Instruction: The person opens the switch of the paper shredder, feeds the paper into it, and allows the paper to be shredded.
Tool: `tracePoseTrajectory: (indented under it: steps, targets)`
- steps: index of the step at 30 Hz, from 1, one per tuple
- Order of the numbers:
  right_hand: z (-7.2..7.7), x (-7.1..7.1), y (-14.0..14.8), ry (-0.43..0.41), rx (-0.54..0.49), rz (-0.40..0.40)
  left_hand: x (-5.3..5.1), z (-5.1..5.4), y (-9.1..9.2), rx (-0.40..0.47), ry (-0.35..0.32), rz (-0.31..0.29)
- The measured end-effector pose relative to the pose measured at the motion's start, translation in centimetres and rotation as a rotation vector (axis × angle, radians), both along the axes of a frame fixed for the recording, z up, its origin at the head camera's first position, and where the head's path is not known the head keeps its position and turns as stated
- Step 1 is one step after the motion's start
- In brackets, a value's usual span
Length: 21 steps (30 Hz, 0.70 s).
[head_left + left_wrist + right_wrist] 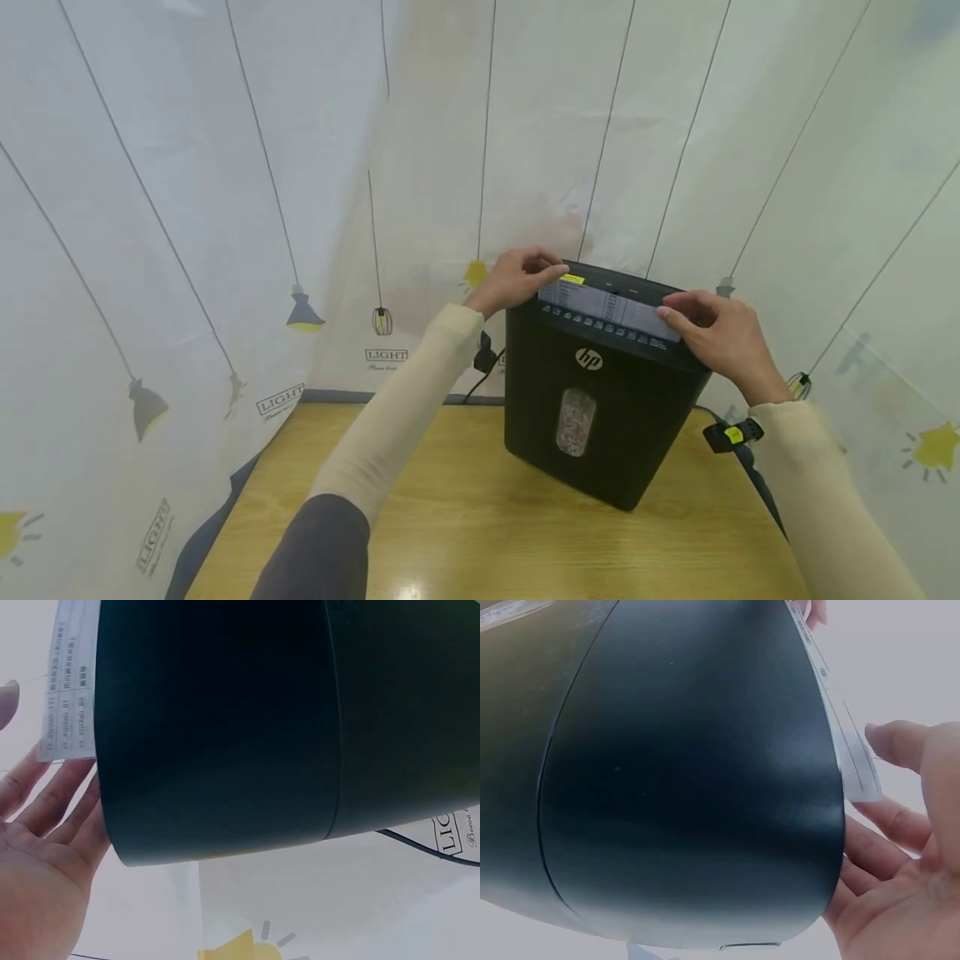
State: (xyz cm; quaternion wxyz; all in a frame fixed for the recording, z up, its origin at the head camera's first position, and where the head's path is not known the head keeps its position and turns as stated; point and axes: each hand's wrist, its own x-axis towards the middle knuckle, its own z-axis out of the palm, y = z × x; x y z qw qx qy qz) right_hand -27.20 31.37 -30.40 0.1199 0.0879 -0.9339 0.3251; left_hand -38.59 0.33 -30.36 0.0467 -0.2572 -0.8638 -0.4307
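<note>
A black HP paper shredder [622,408] stands on the wooden table, with a clear window [576,422] in its front showing shreds. A printed sheet of paper [581,298] sticks up out of the slot along its top. My left hand [516,279] is at the sheet's left end, and my right hand [712,333] is at its right end. In the left wrist view the fingers [52,799] lie behind the paper, with the thumb apart from it. Likewise, the right wrist view shows a gap between thumb and paper [855,765].
A yellow label [572,279] marks the shredder's top left. Behind it, a black cord [480,382] runs down by a dark plug-like piece [485,354]. Lamp-patterned sheeting [427,167] encloses the table [450,517]. A black wristband [733,435] is at the right wrist.
</note>
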Motion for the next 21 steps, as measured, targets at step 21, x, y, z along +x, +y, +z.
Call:
tracePoseTrajectory:
  steps: [21]
  targets:
    - [-0.6,1.0,0.8,0.063,0.103,0.094,3.4,-0.5,-3.1,-0.155,0.02,0.139]
